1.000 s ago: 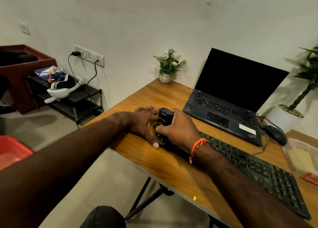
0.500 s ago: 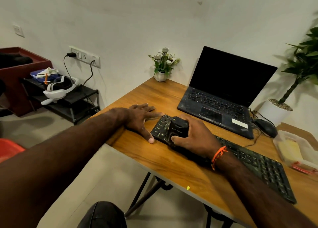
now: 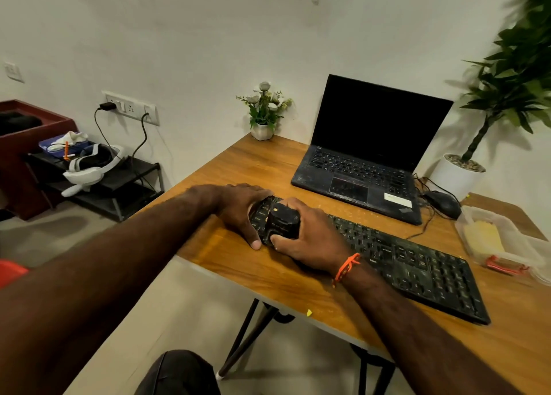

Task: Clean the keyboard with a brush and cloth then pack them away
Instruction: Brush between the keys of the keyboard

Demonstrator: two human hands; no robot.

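While my left hand steadies the keyboard, brushing continues.
My right hand's fingers, grasping the brush, have swept back left.

Wooden table occupies centre and right of frame. Open laptop, screen dark, stands at upper centre-right. Small white pot of artificial flowers sits at the table's far corner, left of the laptop. Black mouse lies right of the laptop, cable attached. Large potted plant at upper right. Wall socket strip at left, above a black low shelf carrying a white headset.
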